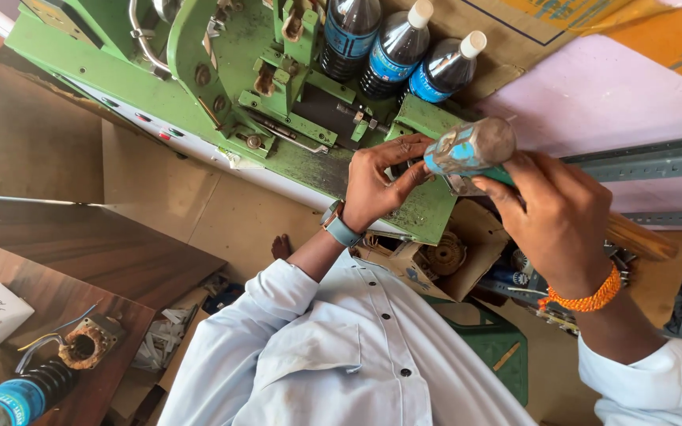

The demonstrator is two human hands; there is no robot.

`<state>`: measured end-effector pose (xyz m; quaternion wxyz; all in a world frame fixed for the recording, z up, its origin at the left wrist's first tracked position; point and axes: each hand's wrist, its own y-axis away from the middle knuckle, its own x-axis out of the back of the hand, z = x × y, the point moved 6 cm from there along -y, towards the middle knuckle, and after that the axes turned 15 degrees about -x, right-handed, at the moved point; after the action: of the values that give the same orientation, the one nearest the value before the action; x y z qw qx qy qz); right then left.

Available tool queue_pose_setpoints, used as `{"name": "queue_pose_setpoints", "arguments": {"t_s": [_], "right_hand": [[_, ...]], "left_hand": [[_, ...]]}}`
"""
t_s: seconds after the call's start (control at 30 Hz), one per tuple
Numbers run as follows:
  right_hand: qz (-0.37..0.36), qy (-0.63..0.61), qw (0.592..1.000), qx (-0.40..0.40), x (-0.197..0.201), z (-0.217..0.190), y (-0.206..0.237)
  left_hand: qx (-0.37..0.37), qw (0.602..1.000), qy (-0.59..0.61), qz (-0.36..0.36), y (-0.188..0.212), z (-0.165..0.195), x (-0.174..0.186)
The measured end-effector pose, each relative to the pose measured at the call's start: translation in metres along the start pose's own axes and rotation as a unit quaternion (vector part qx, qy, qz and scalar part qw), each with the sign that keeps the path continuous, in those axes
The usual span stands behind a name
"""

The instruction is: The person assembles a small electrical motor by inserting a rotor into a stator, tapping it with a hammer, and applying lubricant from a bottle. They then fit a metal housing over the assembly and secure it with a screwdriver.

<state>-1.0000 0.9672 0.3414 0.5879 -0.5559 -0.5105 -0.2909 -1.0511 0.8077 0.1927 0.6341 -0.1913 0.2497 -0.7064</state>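
hammer (pixel 471 147): upper right of centre, raised over green machine (pixel 222 87), nothing struck flat yet by the look
right hand (pixel 558 217): fingers wrapped round handle
left hand (pixel 376 183): fingertips pinching something tiny on machine edge, can't tell what
bottles (pixel 396 47): top centre, behind

Three bottles (pixel 398 47) stood side by side at the machine's (pixel 222 95) far edge. Both hands met over its near corner, the hammer (pixel 467 148) right of the left hand (pixel 376 185).
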Motion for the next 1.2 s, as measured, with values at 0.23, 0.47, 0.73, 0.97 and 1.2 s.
{"name": "queue_pose_setpoints", "arguments": {"t_s": [0.23, 0.47, 0.73, 0.97, 1.2], "right_hand": [[0.025, -0.045, 0.998, -0.03, 0.011, 0.013, -0.004], [0.017, -0.008, 0.999, -0.04, 0.012, 0.006, -0.014], [0.035, 0.024, 0.999, -0.019, 0.005, -0.008, -0.014], [0.034, -0.013, 0.998, -0.052, 0.014, 0.001, -0.014], [0.054, 0.01, 0.998, -0.031, 0.012, 0.003, -0.009]], "left_hand": [[0.009, 1.0, -0.007, -0.01, 0.001, -0.005, -0.001], [0.0, 1.0, -0.012, -0.013, -0.002, -0.009, -0.002], [0.091, 0.995, 0.017, -0.032, -0.004, -0.016, -0.001], [0.002, 0.999, -0.022, -0.029, -0.005, -0.017, -0.002], [0.094, 0.994, 0.03, -0.038, 0.002, -0.032, -0.005]]}}
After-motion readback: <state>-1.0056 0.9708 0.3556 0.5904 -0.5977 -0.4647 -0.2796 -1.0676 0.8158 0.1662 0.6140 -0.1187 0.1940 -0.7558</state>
